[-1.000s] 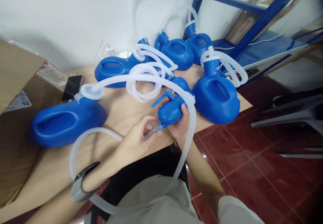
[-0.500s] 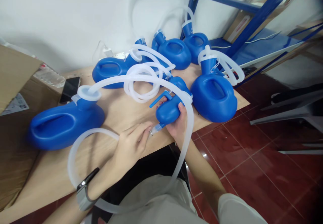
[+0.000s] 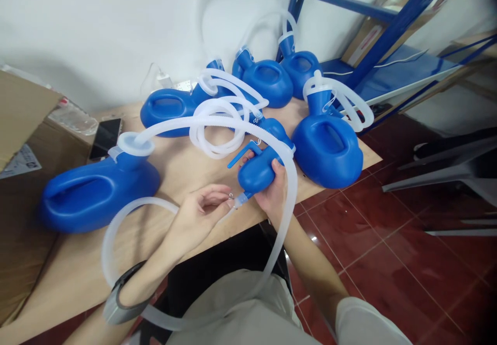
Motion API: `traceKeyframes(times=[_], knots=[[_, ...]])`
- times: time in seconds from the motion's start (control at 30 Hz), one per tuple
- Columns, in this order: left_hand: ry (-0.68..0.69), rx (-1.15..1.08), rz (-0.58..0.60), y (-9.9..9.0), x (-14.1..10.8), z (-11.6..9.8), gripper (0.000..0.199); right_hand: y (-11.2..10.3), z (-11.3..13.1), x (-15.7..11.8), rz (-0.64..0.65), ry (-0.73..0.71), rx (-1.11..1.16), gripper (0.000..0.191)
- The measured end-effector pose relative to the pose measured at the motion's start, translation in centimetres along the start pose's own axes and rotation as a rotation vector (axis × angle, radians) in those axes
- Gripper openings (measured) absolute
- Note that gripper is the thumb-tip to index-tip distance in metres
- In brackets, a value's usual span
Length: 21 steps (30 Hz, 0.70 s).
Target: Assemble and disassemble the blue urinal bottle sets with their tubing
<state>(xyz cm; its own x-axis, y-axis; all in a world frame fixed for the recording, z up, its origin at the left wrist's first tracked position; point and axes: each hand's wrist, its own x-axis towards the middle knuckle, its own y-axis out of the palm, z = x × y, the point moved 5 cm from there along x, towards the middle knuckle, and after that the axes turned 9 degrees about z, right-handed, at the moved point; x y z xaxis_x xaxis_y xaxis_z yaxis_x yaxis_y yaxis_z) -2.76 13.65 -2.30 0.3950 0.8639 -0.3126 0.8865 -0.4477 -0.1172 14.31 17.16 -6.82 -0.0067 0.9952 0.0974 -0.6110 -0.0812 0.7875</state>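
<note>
My right hand [image 3: 274,187] is wrapped round a blue plastic urinal cup [image 3: 256,173], with a handle-like strip [image 3: 243,154] jutting from its side. A clear connector [image 3: 241,198] sits on the cup's narrow lower end. My left hand [image 3: 204,207] pinches a small wire hose clamp [image 3: 231,197] between thumb and fingers, right beside the connector. A translucent white hose [image 3: 289,215] arcs from a capped blue urinal bottle [image 3: 101,189] on the left, over the cup, and loops down past my lap. The hose end near my left fingers is partly hidden.
Several more blue bottles with coiled hoses stand behind, among them one urinal bottle [image 3: 330,148] at the right table edge. A cardboard box [image 3: 23,231], a phone [image 3: 104,139] and a clear plastic wrapper [image 3: 75,119] are at the left. Blue shelving [image 3: 404,75] rises at the right.
My left hand has turned, its fingers opening out from a tighter bunch to a thumb-and-finger pinch on the clamp. My right hand and the cup stay almost still.
</note>
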Motion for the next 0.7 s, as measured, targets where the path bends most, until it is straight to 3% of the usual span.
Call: traceKeyframes(times=[0.3,0.7], knots=[[0.026,0.057,0.084,-0.2,0.07,0.13,0.033,-0.13,-0.12,0.11,0.003,-0.011,0.01,0.042],[-0.043,-0.025,0.077,0.2,0.62,0.79,0.047,0.11,0.31,-0.27,-0.03,-0.03,-0.02,0.039]])
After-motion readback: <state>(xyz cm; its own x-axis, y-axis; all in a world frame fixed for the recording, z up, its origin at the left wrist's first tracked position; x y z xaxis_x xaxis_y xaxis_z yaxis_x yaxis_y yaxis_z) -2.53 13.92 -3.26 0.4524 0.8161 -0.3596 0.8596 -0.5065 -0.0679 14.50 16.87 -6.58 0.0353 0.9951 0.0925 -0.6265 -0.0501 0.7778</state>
